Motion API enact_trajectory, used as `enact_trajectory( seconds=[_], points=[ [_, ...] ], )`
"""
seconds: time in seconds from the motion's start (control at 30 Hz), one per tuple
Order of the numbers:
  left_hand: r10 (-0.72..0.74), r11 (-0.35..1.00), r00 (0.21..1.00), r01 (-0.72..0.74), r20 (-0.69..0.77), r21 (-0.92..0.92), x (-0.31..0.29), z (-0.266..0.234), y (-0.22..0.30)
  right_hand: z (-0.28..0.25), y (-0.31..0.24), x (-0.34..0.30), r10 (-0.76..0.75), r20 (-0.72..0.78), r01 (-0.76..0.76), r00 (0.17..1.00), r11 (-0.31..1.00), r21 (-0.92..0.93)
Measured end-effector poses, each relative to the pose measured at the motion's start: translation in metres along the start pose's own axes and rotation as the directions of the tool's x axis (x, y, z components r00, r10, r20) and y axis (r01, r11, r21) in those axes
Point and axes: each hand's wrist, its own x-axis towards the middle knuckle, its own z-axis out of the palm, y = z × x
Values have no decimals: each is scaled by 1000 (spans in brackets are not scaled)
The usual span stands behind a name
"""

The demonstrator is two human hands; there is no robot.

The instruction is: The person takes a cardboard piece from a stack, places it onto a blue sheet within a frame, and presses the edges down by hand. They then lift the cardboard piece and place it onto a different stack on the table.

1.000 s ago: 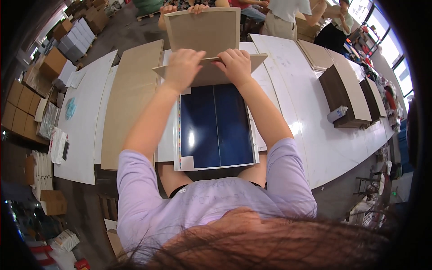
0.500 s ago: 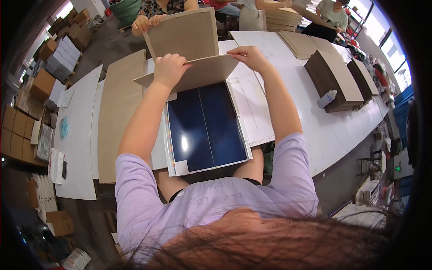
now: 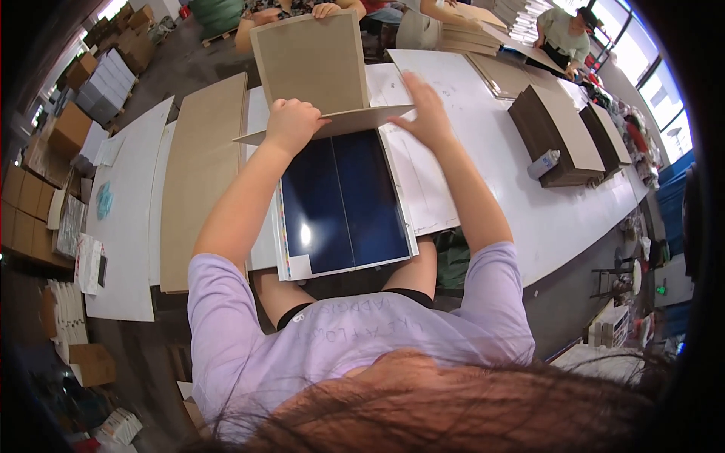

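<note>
My left hand (image 3: 291,125) is closed on the upper edge of a brown-grey cardboard sheet (image 3: 361,119), near its left end. The sheet is tilted up, so mostly a narrow strip of it shows. At its right end, my right hand (image 3: 424,115) is spread open and a little blurred, its thumb close to the corner. Beneath lies a glossy dark blue printed sheet (image 3: 340,204) with white borders and a thin line down its middle. A small white piece (image 3: 300,266) sits at its lower left corner. Beyond, a co-worker's hands hold an upright framed cardboard panel (image 3: 308,64).
Long cardboard sheets (image 3: 200,181) lie stacked to my left on the white table (image 3: 491,174). On the right stand brown board stacks (image 3: 559,136), with a spray can (image 3: 544,164) against one. Another person (image 3: 566,38) handles a board at the far right.
My right hand has let go of the sheet's right corner and spread its fingers. The sheet has tipped, showing less of its face. The co-worker's hands have shifted along the upright panel.
</note>
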Motion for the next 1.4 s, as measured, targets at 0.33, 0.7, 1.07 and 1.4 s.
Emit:
enact_trajectory(
  seconds=[0.33, 0.7, 1.07, 1.4],
  points=[
    [25, 992, 972, 4, 232, -123, -105, -12, 5, 33, -70, -49, -265, 461, 337, 847, 938, -80],
    [-138, 972, 958, 179, 252, -149, -277, 45, 50, 1, -8, -209, -231, 425, 320, 875, 935, -151],
    [-275, 910, 930, 333, 245, -245, -315, 77, 75, 39, -6, -274, 503, 851, -980, 153, -35, 198],
    [-87, 950, 984, 129, 158, -284, -236, 54, 141, 53, -23, -275, 588, 778, -854, 223, -267, 447]
  ],
)
